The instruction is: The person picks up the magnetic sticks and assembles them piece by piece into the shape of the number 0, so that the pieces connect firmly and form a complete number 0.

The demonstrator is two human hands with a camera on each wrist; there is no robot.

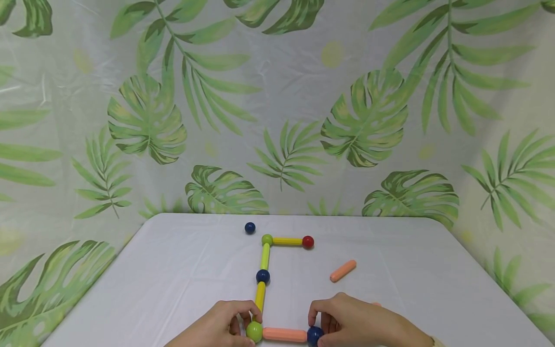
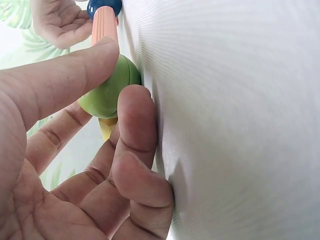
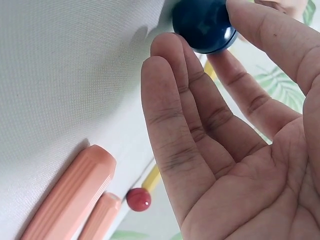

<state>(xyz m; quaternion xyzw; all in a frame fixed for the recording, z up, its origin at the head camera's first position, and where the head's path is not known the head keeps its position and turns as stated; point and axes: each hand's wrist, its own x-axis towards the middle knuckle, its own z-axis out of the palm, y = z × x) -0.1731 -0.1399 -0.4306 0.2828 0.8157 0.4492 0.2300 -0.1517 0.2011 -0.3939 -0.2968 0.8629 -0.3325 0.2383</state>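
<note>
A flat frame of rods and balls lies on the white table (image 1: pixel 182 270). At its near left corner my left hand (image 1: pixel 248 322) pinches a green ball (image 1: pixel 254 331) between thumb and fingers; the left wrist view shows this green ball (image 2: pixel 107 95) close up. An orange rod (image 1: pixel 284 334) runs right from it to a dark blue ball (image 1: pixel 314 335). My right hand (image 1: pixel 320 324) pinches that blue ball (image 3: pixel 202 20) with thumb and fingertips. Yellow rods (image 1: pixel 260 295) lead away through a blue ball (image 1: pixel 262 276) to a far green ball (image 1: pixel 267 239) and a red ball (image 1: pixel 308 242).
A loose blue ball (image 1: pixel 249 228) lies near the table's far edge. A loose orange rod (image 1: pixel 343 271) lies to the right of the frame, and another orange rod (image 3: pixel 70 200) lies beside my right hand. A leaf-print curtain (image 1: pixel 277 120) hangs behind the table.
</note>
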